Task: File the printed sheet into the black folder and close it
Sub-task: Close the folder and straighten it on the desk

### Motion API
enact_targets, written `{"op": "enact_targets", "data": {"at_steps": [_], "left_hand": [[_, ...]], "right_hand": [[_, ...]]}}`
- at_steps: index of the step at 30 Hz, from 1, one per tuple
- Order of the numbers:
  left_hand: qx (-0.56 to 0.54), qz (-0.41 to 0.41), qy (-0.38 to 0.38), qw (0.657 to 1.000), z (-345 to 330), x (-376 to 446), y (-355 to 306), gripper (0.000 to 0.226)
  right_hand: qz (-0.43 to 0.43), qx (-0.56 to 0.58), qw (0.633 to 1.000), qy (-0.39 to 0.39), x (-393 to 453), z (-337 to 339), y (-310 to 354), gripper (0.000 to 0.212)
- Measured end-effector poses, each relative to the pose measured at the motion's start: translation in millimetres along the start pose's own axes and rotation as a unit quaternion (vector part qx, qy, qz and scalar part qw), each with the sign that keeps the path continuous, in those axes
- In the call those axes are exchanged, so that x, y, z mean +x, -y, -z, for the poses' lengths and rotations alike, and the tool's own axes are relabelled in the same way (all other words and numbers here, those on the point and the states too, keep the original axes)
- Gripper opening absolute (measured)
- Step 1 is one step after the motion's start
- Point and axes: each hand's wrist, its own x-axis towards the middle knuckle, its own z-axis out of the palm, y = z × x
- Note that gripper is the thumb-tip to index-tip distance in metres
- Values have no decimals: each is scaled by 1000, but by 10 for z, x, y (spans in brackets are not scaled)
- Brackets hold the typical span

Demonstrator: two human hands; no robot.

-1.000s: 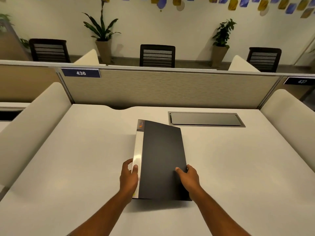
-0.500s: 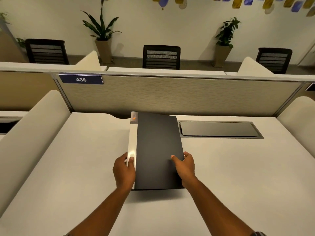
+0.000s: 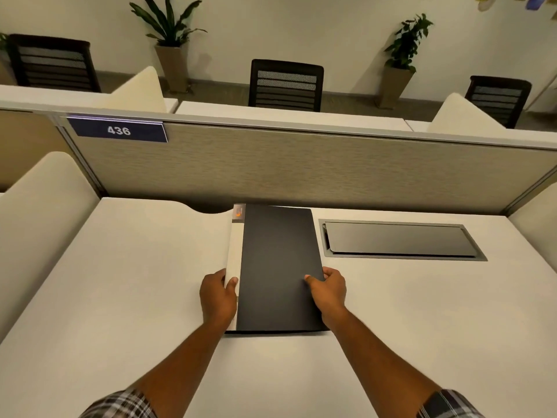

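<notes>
Here, both hands (left [image 3: 217,297], right [image 3: 327,292]) pinch the closed black folder [image 3: 278,267] on a pale desk [image 3: 120,282].

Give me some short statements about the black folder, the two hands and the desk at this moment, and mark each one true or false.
1. The black folder lies closed and flat on the desk. True.
2. Only the right hand touches the folder. False: the left hand also holds it, at the white spine edge.
3. The folder lies to the left of the cable hatch set into the desk. True.
4. A printed sheet lies loose on the desk beside the folder. False: no loose sheet is visible.
5. The sign on the partition reads 438. False: it reads 436.
</notes>
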Motion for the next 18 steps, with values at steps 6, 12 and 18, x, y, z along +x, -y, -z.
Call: {"op": "enact_targets", "data": {"at_steps": [6, 12, 18], "left_hand": [[4, 0, -5, 1000, -117, 112, -18, 34], [18, 2, -6, 1000, -152, 140, -13, 37], [31, 17, 6, 999, -170, 91, -24, 45]], "right_hand": [[-3, -110, 994, -21, 196, -42, 18, 57], [-6, -248, 967, -50, 191, -62, 53, 63], [8, -238, 971, -28, 203, 2, 28, 60]]}}
